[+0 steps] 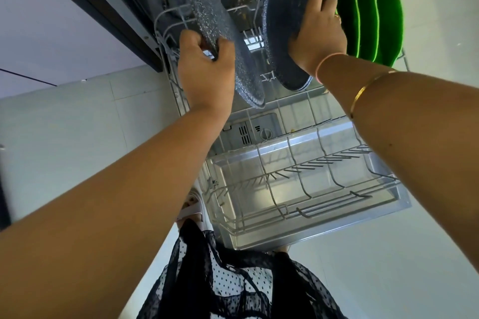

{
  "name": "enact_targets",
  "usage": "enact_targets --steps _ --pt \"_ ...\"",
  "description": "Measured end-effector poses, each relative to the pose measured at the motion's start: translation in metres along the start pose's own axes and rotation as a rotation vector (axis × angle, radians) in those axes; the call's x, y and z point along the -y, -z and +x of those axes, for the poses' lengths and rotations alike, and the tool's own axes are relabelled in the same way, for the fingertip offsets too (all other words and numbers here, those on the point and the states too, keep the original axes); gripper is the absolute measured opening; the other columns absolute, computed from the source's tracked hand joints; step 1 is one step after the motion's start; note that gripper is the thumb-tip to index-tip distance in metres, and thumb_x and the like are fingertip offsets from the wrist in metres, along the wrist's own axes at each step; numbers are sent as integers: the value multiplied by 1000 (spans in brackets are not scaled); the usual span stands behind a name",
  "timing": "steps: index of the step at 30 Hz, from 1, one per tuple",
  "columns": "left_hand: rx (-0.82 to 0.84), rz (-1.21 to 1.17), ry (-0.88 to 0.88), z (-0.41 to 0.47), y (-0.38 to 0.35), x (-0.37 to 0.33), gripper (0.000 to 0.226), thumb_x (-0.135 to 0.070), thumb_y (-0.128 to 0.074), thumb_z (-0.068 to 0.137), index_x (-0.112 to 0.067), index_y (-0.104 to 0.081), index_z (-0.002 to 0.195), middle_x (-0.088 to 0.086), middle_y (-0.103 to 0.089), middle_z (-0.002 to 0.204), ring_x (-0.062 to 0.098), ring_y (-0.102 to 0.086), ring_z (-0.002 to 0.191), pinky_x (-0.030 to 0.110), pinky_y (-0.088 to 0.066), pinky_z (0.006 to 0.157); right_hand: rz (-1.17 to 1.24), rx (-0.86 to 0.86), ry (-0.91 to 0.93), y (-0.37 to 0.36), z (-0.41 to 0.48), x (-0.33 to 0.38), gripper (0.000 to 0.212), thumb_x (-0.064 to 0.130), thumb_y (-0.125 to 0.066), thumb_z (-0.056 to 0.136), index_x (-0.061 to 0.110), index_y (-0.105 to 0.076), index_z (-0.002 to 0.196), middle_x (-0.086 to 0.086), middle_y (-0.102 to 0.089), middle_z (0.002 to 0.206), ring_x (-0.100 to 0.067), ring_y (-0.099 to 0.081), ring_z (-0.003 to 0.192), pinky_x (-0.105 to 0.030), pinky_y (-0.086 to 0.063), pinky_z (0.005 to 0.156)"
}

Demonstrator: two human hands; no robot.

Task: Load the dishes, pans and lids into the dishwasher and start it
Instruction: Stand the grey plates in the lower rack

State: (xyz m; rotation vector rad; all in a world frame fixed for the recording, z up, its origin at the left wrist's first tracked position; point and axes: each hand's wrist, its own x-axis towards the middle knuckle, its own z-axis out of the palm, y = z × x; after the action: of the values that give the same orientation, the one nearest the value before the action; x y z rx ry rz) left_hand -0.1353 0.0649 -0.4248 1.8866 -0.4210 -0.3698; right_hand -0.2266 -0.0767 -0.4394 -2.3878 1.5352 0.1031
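Holding two speckled pans on edge in the rack (305, 211): left hand (204, 70) grips the left pan (223, 33), right hand (317, 33) grips the right pan (282, 21), green plates (368, 8) far right.

Pale lilac-white cupboard front (39, 21) left of the dark strip (103, 15), crossed by one thin dark seam. Below the strip, grey-green floor tiles (77, 124) with faint joints. Far right of the strip, more pale floor (440, 202), plain and smooth. Well below it, at the far left edge, something dark (4, 189), too little shown to name. Soft, even light throughout.
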Motion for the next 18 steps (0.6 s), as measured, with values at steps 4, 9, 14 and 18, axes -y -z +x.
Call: enact_targets --steps 4,9,14,18 --pt "10 -59 46 5 -7 0 37 -9 -61 84 -24 -32 67 -10 -36 64 -2 -39 52 11 -32 52 57 -19 17 2 -3 -4 79 22 -54 90 7 -5 150 -19 -22 148 -39 -39 128 -43 -43 95" --pt "52 -73 50 9 -15 2 37 -9 -62 83 -23 -31 67 -9 -35 64 3 -33 55 12 -31 54 90 -55 -10 5 -2 -11 81 26 -57 89 6 -8 149 -17 -27 146 -38 -37 129 -43 -38 102" --pt "65 -69 32 10 -26 1 39 -7 -61 84 -24 -30 67 -10 -32 63 -1 -36 50 10 -31 53 101 -81 -27 6 -3 -17 81 28 -58 87 8 -10 149 -14 -28 145 -37 -34 130 -44 -40 99" --pt "80 -52 42 13 -32 2 38 -7 -59 85 -24 -30 68 -9 -31 64 -1 -34 50 11 -30 52 35 -125 2 3 -5 -18 77 34 -55 87 8 -15 148 -14 -31 144 -34 -33 131 -42 -39 101"
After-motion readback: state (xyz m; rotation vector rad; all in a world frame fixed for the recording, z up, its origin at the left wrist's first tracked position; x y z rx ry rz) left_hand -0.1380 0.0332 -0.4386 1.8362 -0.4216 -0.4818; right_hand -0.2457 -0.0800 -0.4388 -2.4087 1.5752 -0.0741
